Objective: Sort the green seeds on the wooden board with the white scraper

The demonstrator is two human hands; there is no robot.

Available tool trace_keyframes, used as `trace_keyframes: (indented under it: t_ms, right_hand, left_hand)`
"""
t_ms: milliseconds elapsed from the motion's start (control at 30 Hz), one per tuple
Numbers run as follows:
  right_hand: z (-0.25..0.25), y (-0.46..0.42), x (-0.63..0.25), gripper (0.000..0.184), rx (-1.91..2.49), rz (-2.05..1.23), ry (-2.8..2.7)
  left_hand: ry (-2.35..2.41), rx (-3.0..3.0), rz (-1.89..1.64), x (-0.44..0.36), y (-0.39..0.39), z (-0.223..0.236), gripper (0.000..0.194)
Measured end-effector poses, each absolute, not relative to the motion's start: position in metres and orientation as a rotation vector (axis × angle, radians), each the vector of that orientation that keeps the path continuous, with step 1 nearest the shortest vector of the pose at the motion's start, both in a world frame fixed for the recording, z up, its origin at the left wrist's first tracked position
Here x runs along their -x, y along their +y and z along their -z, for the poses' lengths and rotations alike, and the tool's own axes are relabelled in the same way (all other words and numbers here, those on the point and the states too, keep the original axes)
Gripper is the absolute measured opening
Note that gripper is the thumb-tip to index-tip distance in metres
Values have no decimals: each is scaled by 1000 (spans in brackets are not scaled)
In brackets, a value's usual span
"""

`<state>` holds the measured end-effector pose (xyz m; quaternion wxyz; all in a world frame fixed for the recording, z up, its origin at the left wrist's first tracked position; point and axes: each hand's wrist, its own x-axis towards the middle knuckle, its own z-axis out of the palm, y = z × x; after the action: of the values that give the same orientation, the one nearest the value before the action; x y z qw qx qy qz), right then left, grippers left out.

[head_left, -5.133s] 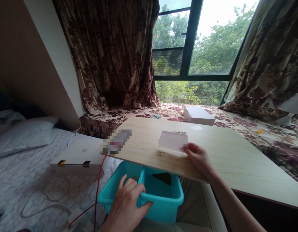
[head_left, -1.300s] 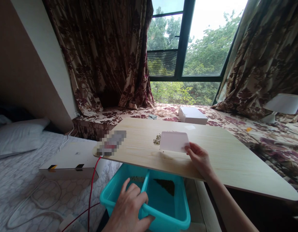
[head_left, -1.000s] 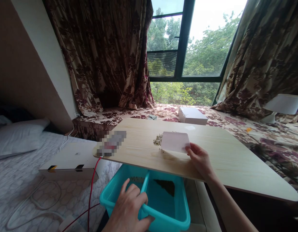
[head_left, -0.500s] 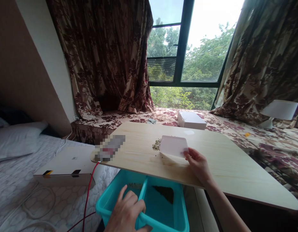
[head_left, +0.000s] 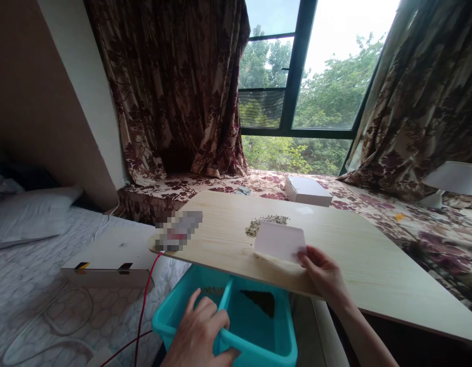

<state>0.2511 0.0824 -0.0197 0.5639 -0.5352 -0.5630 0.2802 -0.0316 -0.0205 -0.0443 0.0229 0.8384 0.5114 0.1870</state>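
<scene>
My right hand (head_left: pixel 325 272) pinches the right corner of a thin white rectangular plate (head_left: pixel 280 240) with rounded corners. The plate is tilted over the wooden tabletop (head_left: pixel 224 214), close to its front edge. Just behind it lies a loose pile of small grain-like bits (head_left: pixel 255 226), partly hidden by the plate. Below the front edge stands a teal two-compartment bin (head_left: pixel 289 326). My left hand (head_left: pixel 203 323) grips the bin at its near rim and divider, with the index finger over the left compartment. Dark granular material (head_left: pixel 261 303) lies in the right compartment, and a few bits in the left.
A blurred-out object (head_left: pixel 178 232) with a red cable (head_left: pixel 144 300) lies on the table's left end. White boxes rest on the bed (head_left: pixel 109 255) and windowsill (head_left: pixel 308 191). A lamp (head_left: pixel 450 178) stands far right. A pale cable (head_left: pixel 48 316) coils on the bed.
The white plate in my right hand has moved toward the table's front edge, uncovering more of the grain-like pile behind it. My left hand stays on the bin. The view has shifted slightly.
</scene>
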Motion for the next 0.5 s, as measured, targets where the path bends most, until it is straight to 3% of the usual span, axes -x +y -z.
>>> trace_keyframes:
  t_ms: [500]
  right_hand:
    - [19, 87, -241, 26, 1160, -890, -1432]
  left_hand:
    - [1622, -2431, -621, 38, -21, 39, 18]
